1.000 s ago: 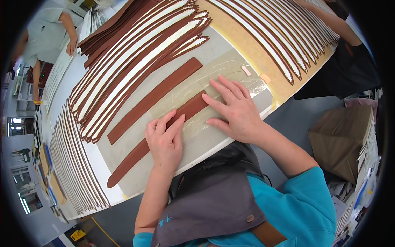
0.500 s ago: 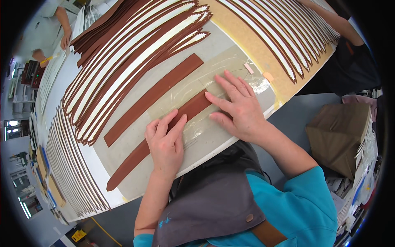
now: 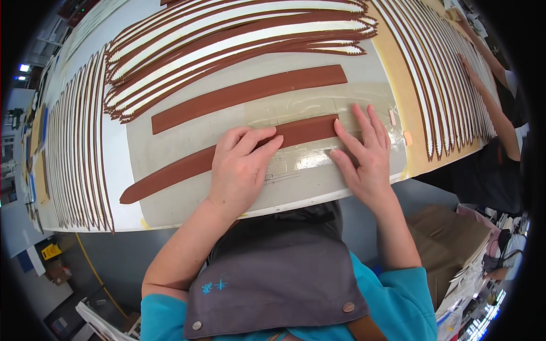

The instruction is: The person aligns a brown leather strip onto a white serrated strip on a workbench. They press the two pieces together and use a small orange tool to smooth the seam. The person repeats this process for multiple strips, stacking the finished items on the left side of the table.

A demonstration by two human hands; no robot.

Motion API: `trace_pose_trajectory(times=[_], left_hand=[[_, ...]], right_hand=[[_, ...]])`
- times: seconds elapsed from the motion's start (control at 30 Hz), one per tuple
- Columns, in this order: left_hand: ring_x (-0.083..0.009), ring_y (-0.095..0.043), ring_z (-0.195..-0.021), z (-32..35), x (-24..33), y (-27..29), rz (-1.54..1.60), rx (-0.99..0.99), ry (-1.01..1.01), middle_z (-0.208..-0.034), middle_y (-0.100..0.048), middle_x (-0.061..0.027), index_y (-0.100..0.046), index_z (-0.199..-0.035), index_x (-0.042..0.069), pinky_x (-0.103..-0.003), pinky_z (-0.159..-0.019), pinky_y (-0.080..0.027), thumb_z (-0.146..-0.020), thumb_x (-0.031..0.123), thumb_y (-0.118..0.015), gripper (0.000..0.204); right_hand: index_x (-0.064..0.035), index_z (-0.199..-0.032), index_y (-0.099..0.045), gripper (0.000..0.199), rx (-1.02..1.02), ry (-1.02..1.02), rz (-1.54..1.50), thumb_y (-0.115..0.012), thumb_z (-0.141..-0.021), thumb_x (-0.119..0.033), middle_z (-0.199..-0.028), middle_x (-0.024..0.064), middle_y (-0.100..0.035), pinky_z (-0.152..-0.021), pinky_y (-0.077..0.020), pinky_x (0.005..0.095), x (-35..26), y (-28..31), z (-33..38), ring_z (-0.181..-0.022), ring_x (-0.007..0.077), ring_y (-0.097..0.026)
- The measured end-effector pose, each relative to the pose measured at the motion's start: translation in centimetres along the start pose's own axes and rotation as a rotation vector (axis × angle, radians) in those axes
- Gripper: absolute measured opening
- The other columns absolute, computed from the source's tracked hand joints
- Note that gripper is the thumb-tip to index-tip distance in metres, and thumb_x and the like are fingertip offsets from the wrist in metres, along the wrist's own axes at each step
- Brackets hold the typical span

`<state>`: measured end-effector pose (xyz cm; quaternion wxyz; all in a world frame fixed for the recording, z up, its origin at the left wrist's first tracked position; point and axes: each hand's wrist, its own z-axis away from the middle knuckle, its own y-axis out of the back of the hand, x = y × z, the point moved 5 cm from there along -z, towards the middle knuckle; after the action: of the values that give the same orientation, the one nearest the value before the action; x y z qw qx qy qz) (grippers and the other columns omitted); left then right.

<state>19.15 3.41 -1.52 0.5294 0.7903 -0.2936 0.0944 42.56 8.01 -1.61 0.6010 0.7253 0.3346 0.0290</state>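
A long brown leather strip [image 3: 310, 129], tapered at its left end and square at its right, lies on a clear, lined sheet [image 3: 324, 156]. My left hand [image 3: 236, 167] rests across the strip's middle, thumb and forefinger closed on it and hiding part of it. At the square end, my right hand [image 3: 368, 156] has its fingers spread; the forefinger touches the strip's end and the thumb lies on the sheet below. A second brown strip [image 3: 250, 96], with square ends, lies flat beyond, parallel to the first.
A pile of brown-edged white strips [image 3: 239, 42] covers the table's far side. More strips stand in rows at left [image 3: 77, 153] and right [image 3: 438, 96]. A small pink piece [image 3: 392, 117] lies by the sheet's right edge. Another person's arm [image 3: 492, 108] reaches over the right row.
The view has turned, so the table's front edge runs more level. My left hand still grips the strip, and my right hand stays spread at its square end.
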Motion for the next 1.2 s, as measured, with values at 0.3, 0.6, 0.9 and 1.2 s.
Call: trace_pose_trajectory(times=[0.3,0.6,0.9,1.2], left_hand=[[-0.0296,-0.062,-0.107,-0.1,0.2,-0.2,-0.032,-0.001,0.01,-0.121,-0.074,-0.0029,-0.08,-0.111,0.008,-0.04,-0.093,-0.05,-0.085,0.0,-0.071,0.029],[-0.0305,-0.062,-0.109,0.0,0.3,-0.3,-0.078,-0.024,0.011,-0.121,-0.074,-0.0029,-0.078,-0.113,0.009,-0.041,-0.095,-0.05,-0.091,0.002,-0.068,0.026],[-0.0318,-0.061,-0.109,-0.2,0.5,-0.2,-0.051,-0.018,-0.002,-0.12,-0.074,-0.0045,-0.077,-0.114,0.007,-0.042,-0.095,-0.05,-0.091,0.003,-0.067,0.025],[-0.03,-0.061,-0.113,0.5,-0.3,-0.5,-0.016,0.02,-0.019,-0.123,-0.072,-0.0031,-0.076,-0.116,0.008,-0.044,-0.1,-0.049,-0.087,0.001,-0.066,0.031]], right_hand=[[-0.016,-0.134,-0.074,0.046,-0.012,-0.006,0.02,-0.08,-0.091,-0.032,-0.159,0.019,-0.048,-0.122,-0.0272,0.0566,0.0,0.1,0.1,-0.153,0.0433,-0.035],[-0.019,-0.134,-0.074,0.048,0.004,-0.019,-0.004,-0.081,-0.089,-0.03,-0.157,0.0204,-0.05,-0.121,-0.0296,0.055,-0.2,0.2,0.1,-0.151,0.0432,-0.038],[-0.0132,-0.125,-0.077,0.037,0.185,0.008,-0.19,-0.081,-0.089,-0.018,-0.15,0.0184,-0.057,-0.117,-0.0377,0.0487,1.2,0.7,0.7,-0.146,0.0386,-0.046],[-0.003,-0.105,-0.077,0.021,0.117,-0.492,-0.4,-0.085,-0.087,-0.009,-0.09,0.0006,-0.069,-0.06,-0.0447,0.0227,4.1,2.8,4.0,-0.063,0.0048,-0.05]])
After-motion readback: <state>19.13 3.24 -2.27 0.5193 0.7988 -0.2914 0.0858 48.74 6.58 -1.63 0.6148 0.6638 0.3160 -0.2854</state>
